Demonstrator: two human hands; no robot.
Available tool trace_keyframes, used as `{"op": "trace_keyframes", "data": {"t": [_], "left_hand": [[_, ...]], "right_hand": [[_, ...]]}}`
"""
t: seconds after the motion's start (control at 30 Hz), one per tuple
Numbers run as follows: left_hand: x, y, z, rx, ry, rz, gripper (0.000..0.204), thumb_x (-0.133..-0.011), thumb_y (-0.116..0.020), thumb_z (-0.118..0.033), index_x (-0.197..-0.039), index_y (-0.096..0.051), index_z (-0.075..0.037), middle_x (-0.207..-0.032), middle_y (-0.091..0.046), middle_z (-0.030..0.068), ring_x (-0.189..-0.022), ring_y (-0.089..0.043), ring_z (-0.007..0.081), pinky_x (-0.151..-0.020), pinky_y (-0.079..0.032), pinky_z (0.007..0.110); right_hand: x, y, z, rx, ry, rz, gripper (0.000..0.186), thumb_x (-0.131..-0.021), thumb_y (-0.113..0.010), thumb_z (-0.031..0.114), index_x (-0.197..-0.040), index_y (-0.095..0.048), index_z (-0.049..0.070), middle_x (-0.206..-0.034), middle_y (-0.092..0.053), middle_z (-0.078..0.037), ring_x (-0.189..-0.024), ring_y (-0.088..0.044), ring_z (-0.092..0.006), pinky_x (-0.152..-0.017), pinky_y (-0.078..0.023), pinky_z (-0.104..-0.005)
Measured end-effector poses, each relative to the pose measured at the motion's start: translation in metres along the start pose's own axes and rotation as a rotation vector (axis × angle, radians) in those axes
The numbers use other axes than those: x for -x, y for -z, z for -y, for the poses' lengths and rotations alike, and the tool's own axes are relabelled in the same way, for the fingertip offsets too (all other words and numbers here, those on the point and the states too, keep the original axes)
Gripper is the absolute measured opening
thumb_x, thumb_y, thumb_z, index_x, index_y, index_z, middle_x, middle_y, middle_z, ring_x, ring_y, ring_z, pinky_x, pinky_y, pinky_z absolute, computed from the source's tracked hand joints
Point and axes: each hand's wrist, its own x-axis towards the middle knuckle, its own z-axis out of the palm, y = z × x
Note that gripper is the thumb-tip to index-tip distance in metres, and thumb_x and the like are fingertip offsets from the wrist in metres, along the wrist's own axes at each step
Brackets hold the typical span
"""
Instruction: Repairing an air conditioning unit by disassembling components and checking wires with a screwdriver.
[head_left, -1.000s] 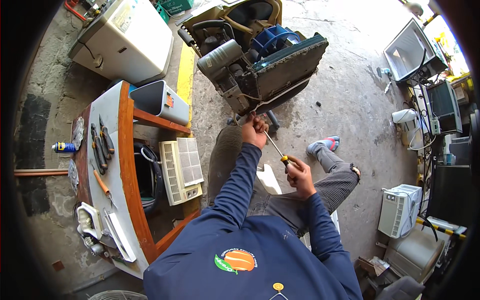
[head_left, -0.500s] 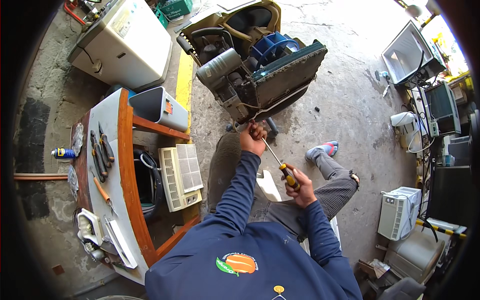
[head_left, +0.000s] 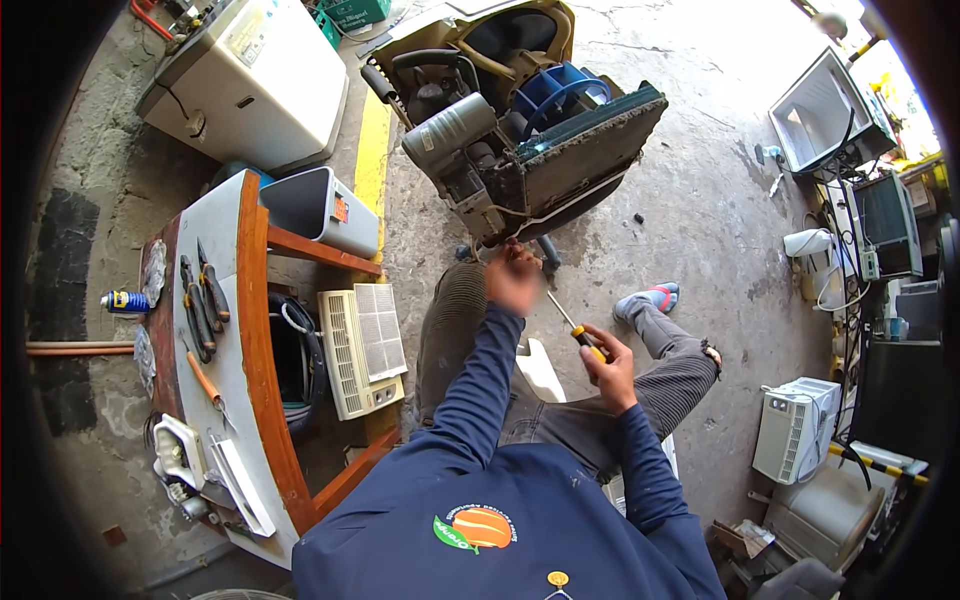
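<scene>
Grip: L hand (head_left: 514,284) up at lower edge of opened unit (head_left: 585,165), blurred, can't tell what's pinched; R hand (head_left: 612,368) closed round yel/blk screwdriver (head_left: 587,341) hdl, shaft angled up-left twd L hand. L→R around: pliers (head_left: 191,312) on bench (head_left: 238,300), cream AC (head_left: 344,355), white boxy unit (head_left: 795,432) far R.

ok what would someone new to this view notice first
The opened air conditioner at top centre, its blue fan wheel exposed, would likely draw the eye first. Below, the left hand is by its lower edge, and the right hand grips a yellow-and-black screwdriver. At left, pliers lie on a wood-edged table.
</scene>
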Motion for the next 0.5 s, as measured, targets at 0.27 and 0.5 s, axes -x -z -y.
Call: {"op": "trace_keyframes", "data": {"t": [0.27, 0.5], "left_hand": [[-0.001, -0.003, 0.001, -0.026, -0.02, -0.032, 0.014, -0.1, -0.047, -0.003, -0.102, -0.061, -0.001, -0.083, -0.06, 0.0055, -0.062, -0.049, 0.0128, -0.061, -0.037, 0.029], [-0.005, 0.005, -0.006, -0.032, 0.028, 0.079, 0.014, -0.1, -0.048, -0.002, -0.102, -0.062, -0.003, -0.086, -0.063, 0.0067, -0.066, -0.053, 0.0132, -0.063, -0.041, 0.028]], "right_hand": [[-0.001, -0.011, 0.026, -0.054, -0.329, 0.205, 0.049, -0.088, -0.067, 0.002, -0.137, -0.06, 0.003, -0.09, -0.066, -0.008, -0.061, -0.055, -0.0182, -0.058, -0.048, -0.0292], [0.009, -0.018, -0.004, -0.179, -0.092, 0.001, 0.048, -0.09, -0.065, 0.001, -0.138, -0.059, 0.002, -0.091, -0.066, -0.009, -0.055, -0.051, -0.0152, -0.048, -0.043, -0.0267]]}}
